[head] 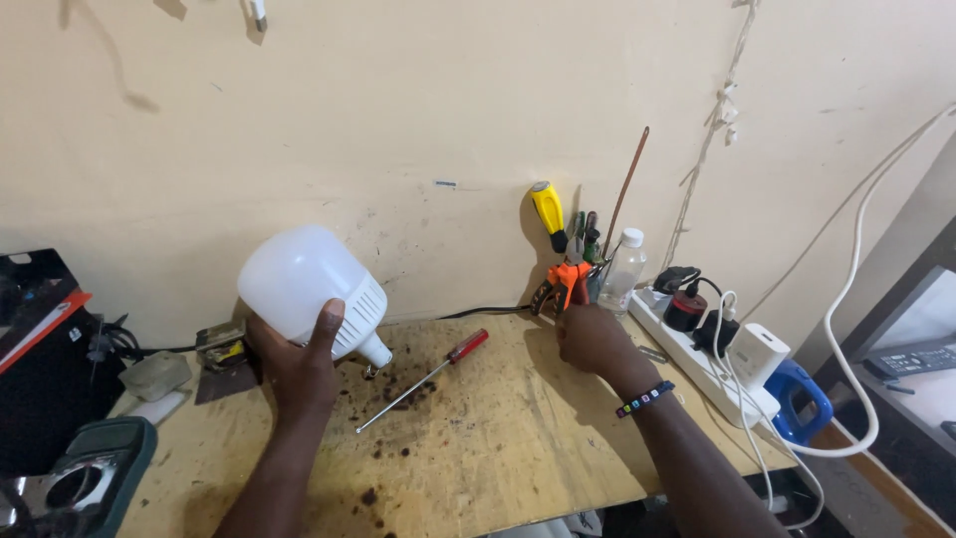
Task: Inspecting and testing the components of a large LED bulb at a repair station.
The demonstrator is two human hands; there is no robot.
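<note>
My left hand (299, 364) holds a large white bulb (299, 284) above the wooden bench, with its metal base pointing down to the right. My right hand (590, 337) reaches to the back of the bench and closes on orange-handled pliers (566, 282) standing among upright tools against the wall. A beaded band circles my right wrist. A red-handled screwdriver (426, 378) lies flat on the bench between my two hands.
A yellow-handled tool (547, 211), a copper rod (627, 184) and a clear bottle (623, 271) stand by the wall. A white power strip (709, 371) with plugs and cables lies at right. A meter (88, 476) sits front left on the stained bench (498, 448).
</note>
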